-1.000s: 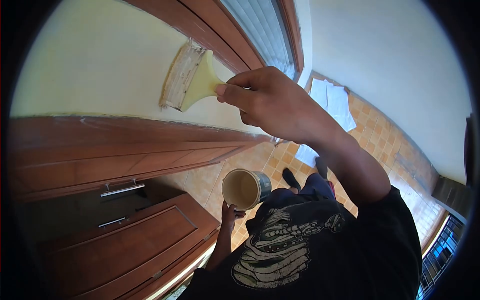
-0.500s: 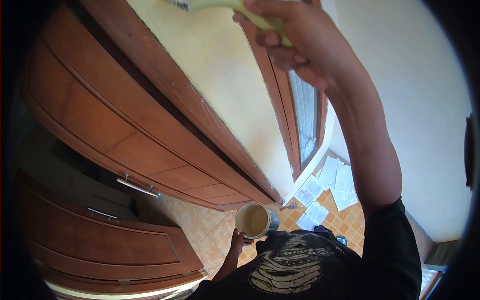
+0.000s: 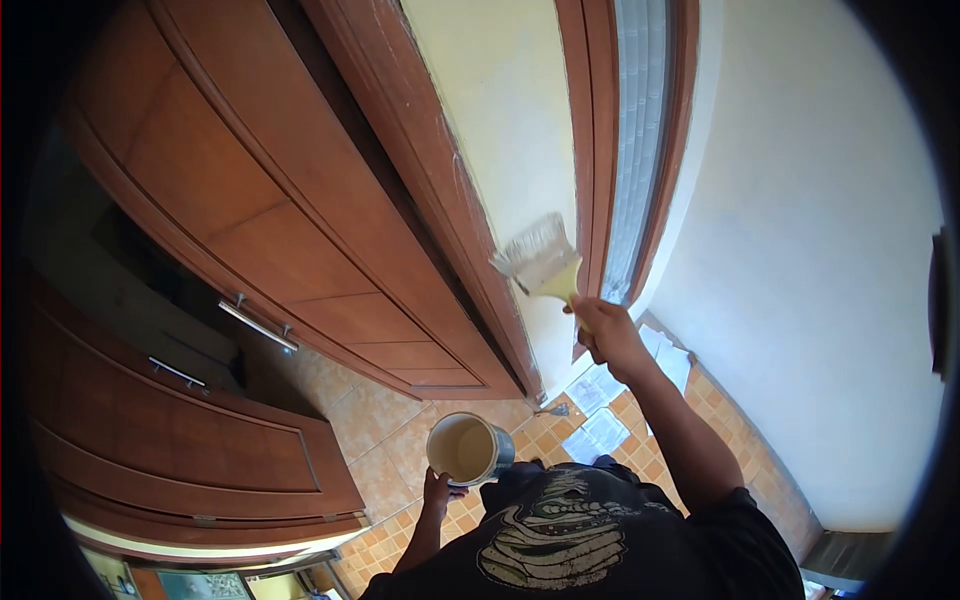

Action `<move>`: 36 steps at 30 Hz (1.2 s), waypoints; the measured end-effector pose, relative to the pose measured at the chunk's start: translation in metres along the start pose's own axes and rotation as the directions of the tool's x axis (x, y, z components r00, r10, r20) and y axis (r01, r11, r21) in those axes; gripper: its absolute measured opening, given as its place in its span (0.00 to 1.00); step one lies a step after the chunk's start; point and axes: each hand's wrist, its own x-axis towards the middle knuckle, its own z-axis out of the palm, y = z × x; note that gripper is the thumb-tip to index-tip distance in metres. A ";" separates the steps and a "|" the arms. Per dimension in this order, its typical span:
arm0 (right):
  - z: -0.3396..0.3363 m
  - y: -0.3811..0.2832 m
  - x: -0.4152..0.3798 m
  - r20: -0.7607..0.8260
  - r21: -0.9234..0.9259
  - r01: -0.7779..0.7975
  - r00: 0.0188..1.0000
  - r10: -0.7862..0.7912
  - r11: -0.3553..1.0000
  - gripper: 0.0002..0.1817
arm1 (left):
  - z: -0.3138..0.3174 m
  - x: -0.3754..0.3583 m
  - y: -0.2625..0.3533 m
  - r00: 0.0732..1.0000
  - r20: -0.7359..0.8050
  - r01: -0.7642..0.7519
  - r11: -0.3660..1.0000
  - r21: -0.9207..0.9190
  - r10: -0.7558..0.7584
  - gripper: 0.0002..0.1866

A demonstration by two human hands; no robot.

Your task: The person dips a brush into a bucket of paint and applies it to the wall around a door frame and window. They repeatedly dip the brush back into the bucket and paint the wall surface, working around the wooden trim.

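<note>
Wrapped round the pale yellow handle of a wide paintbrush [image 3: 548, 270], my right hand [image 3: 606, 335] is closed. The brush's whitish bristles fan out over the lower part of a narrow cream wall strip [image 3: 505, 110], between the wooden door frame and the window frame. Low in front of my body, my left hand [image 3: 440, 491] grips the rim of a paint bucket [image 3: 497, 455]. Pale beige shows inside the bucket, which is tilted a little toward me.
Brown panelled wooden doors [image 3: 270, 240] with metal handles [image 3: 258, 328] stand on the left, one swung open. White paper sheets [image 3: 597, 434] lie on the orange tiles [image 3: 540, 440], near another small brush [image 3: 553, 410]. A curtained window [image 3: 640, 110] and a white wall [image 3: 800, 250] are to the right.
My right hand has come down from the top of the view with the paintbrush, whose bristles now spread over the lower wall strip. My left hand still holds the bucket; the view has shifted.
</note>
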 end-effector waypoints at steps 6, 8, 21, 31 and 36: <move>-0.021 -0.032 -0.004 0.073 -0.156 -0.118 0.989 0.131 0.981 0.20 | -0.013 0.001 -0.005 0.999 0.023 0.027 0.999 0.034 -0.028 0.27; -0.016 -0.076 -0.008 0.047 -0.157 0.000 0.999 0.008 0.988 0.20 | -0.008 0.003 0.000 0.999 0.038 0.022 0.999 0.040 -0.023 0.27; 0.034 -0.141 0.004 -0.066 -0.257 0.490 0.851 -0.521 0.833 0.30 | 0.034 -0.003 0.044 0.993 0.117 -0.015 0.994 0.105 0.003 0.27; -0.040 0.182 0.107 -0.186 -0.524 -0.066 0.982 -0.038 0.849 0.29 | 0.043 -0.041 0.058 0.998 0.053 0.021 0.991 0.130 -0.028 0.28; -0.059 0.236 0.129 -0.168 -0.592 -0.184 0.980 0.104 0.785 0.28 | 0.049 -0.057 0.068 0.997 0.021 0.064 0.983 0.174 -0.069 0.31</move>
